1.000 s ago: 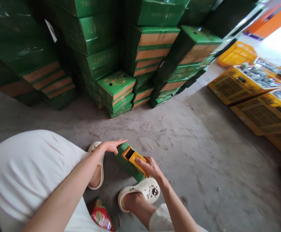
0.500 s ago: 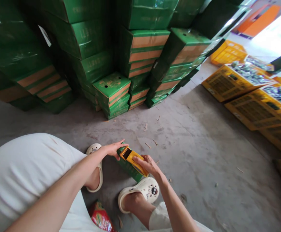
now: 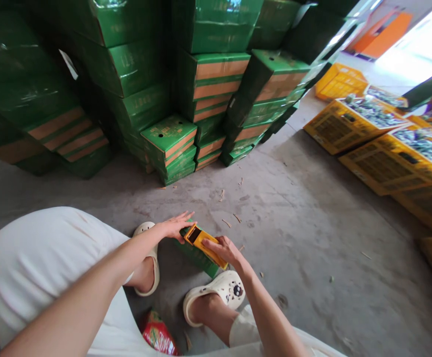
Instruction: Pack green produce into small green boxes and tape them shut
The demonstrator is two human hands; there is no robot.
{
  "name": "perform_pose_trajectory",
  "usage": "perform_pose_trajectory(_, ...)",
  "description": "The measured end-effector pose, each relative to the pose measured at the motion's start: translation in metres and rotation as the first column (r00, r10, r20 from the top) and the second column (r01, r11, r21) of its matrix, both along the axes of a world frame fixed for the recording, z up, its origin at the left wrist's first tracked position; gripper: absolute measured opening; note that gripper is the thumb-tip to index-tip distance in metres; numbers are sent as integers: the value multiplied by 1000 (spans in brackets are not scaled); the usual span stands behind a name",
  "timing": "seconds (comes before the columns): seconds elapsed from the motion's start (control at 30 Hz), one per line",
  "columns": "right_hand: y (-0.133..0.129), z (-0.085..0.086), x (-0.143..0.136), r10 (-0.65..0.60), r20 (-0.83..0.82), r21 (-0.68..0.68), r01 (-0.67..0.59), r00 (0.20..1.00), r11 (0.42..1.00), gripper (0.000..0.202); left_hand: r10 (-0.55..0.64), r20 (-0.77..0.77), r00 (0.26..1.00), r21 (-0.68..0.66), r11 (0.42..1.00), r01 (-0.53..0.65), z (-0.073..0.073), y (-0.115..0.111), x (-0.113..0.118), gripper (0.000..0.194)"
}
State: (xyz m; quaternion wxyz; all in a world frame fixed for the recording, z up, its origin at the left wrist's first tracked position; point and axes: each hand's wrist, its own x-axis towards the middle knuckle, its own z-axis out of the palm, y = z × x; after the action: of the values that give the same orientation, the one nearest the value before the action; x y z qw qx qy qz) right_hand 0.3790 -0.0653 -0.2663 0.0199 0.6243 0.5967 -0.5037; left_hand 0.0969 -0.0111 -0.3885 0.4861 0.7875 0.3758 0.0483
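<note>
My right hand (image 3: 225,249) is wrapped around a yellow hand tool (image 3: 207,246) that looks like a carton stapler, with a dark opening near its far end. Beneath the tool lies a long, narrow green cardboard box (image 3: 197,260), partly hidden by the tool and my hands. At the box's far left end rests my left hand (image 3: 177,227), its fingers stretched out and spread, close to the tool's tip. Whether those fingers press on the box or the tool is too small to tell.
Stacked green cartons (image 3: 169,134) rise ahead. Yellow crates (image 3: 335,131) with small wrapped-looking items stand at the right. My white clogs (image 3: 231,292) flank the box, and a red packet (image 3: 158,334) lies between my legs. Scraps litter the concrete floor (image 3: 294,223).
The view has shifted slightly, so the cartons and crates sit a little differently. My left fingers are spread a bit wider; the right hand keeps its hold on the yellow tool.
</note>
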Motion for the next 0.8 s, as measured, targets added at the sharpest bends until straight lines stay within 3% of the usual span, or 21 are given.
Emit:
perform_pose_trajectory(0.2,-3,-1,-2,-16,-2,-7,16,1000,1000,65,-58,-43,997,61,996,60,13,2,4,99)
perform_pose_trajectory(0.37,-4,1,-6,-16,45,20,16,999,1000,62,-69,-79,994,104,992,77,20,-8,1,102)
perform_pose_trajectory(0.57,-2,9,-11,-11,60,25,9,998,1000,58,-41,-83,996,134,990,52,18,-24,-5,117)
perform_pose_trajectory(0.8,-5,15,-9,-16,23,11,16,1000,1000,55,-43,-113,993,137,989,58,18,-27,-5,106)
